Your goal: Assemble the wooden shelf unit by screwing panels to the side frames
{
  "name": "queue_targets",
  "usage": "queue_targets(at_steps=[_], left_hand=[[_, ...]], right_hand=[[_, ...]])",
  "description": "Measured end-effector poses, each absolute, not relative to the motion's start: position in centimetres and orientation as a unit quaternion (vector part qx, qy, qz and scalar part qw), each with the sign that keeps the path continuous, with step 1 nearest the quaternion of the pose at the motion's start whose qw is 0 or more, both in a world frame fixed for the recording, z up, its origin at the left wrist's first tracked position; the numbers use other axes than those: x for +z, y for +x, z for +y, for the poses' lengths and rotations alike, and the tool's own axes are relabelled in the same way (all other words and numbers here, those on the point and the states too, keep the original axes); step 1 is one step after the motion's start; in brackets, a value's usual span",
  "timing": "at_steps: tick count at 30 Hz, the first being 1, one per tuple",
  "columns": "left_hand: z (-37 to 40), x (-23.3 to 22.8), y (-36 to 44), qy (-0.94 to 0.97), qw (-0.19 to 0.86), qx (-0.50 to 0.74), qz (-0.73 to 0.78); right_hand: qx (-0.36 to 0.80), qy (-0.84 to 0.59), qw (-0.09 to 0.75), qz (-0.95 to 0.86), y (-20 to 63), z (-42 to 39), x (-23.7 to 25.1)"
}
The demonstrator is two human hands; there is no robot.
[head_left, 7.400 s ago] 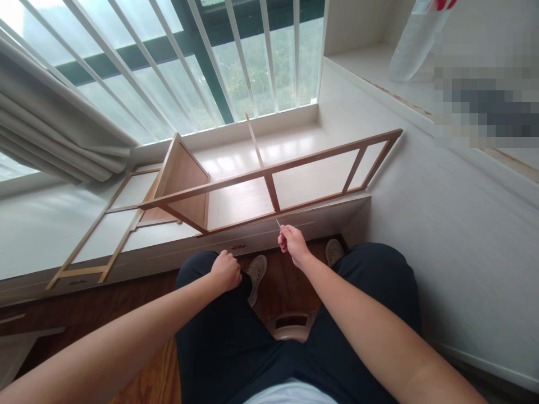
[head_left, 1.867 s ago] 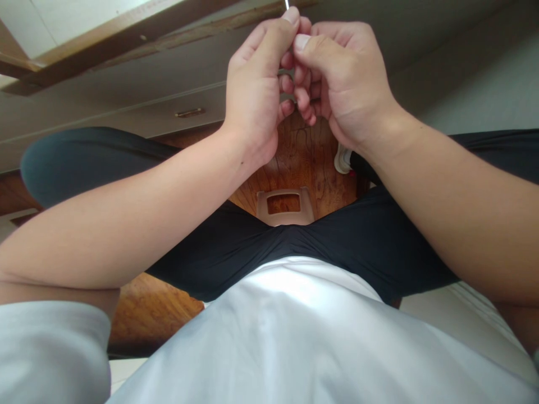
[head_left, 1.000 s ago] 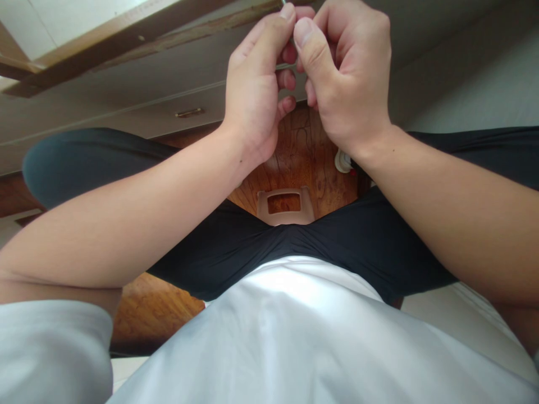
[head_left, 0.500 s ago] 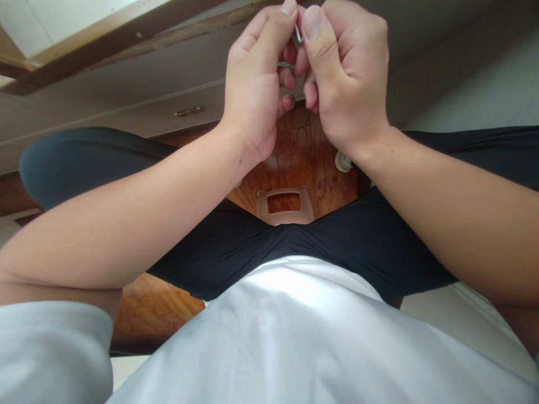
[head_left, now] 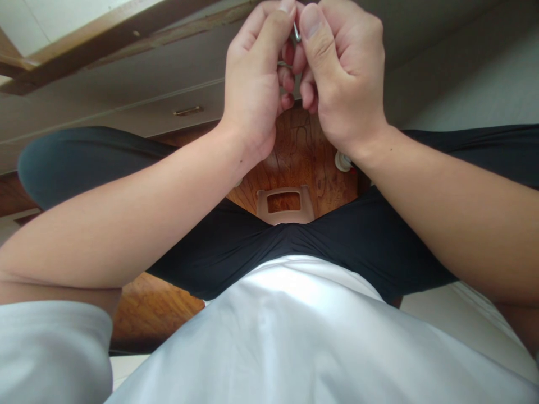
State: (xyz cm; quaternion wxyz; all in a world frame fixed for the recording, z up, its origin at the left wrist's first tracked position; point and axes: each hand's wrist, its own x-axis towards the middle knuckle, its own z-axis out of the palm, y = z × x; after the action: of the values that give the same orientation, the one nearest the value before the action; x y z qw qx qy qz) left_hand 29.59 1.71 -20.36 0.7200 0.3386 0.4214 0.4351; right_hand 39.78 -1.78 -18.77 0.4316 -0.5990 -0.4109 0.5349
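Note:
Close together at the top of the view, my left hand (head_left: 255,78) and my right hand (head_left: 347,78) meet at the fingertips. Between them shows a thin, shiny silver metal piece (head_left: 297,33), wire-like and bent at its lower end. Both thumbs press against curled index fingers around it. Most of the piece is hidden by fingers, so its kind cannot be made out. A second thin greenish-grey line (head_left: 284,64) crosses the curled fingers of my left hand; whether it belongs to the same piece is unclear.
A wood-edged tabletop (head_left: 95,45) is at upper left, above a pale panel with a small metal handle (head_left: 188,111). My dark-trousered legs are spread below my hands. Between them a beige plastic stool (head_left: 263,206) shows above the wooden floor (head_left: 290,151). A white round object (head_left: 342,161) lies right.
Both hands have shifted very slightly to the left and up, and the silver piece shows at a slightly different angle. The grip looks the same.

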Motion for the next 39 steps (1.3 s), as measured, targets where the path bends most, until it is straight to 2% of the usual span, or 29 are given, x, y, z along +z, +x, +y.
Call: queue_targets(at_steps=[3, 14, 18, 23, 28, 33, 39], left_hand=[[1.7, -20.2, 29.5, 0.330, 0.728, 0.432, 0.418], [1.7, -19.7, 29.5, 0.332, 0.725, 0.414, 0.440], [1.9, -20.2, 29.3, 0.343, 0.724, 0.417, 0.428], [2.0, -20.7, 29.2, 0.346, 0.720, 0.436, 0.416], [1.9, -20.4, 29.1, 0.360, 0.717, 0.434, 0.410], [1.7, -20.0, 29.1, 0.350, 0.725, 0.423, 0.416], [1.5, -19.9, 29.3, 0.348, 0.709, 0.423, 0.444]], right_hand=[[0.441, -0.602, 0.489, -0.451, 39.3, -1.7, -19.0], [0.587, -0.576, 0.466, -0.327, 39.0, -1.5, -20.7], [0.627, -0.550, 0.456, -0.309, 39.2, -1.2, -20.2], [0.650, -0.570, 0.390, -0.317, 39.7, -0.9, -19.2], [0.713, -0.522, 0.397, -0.248, 39.9, -1.1, -18.8], [0.687, -0.526, 0.431, -0.257, 39.4, -1.4, -18.9], [0.660, -0.560, 0.407, -0.293, 39.1, -1.5, -19.2]])
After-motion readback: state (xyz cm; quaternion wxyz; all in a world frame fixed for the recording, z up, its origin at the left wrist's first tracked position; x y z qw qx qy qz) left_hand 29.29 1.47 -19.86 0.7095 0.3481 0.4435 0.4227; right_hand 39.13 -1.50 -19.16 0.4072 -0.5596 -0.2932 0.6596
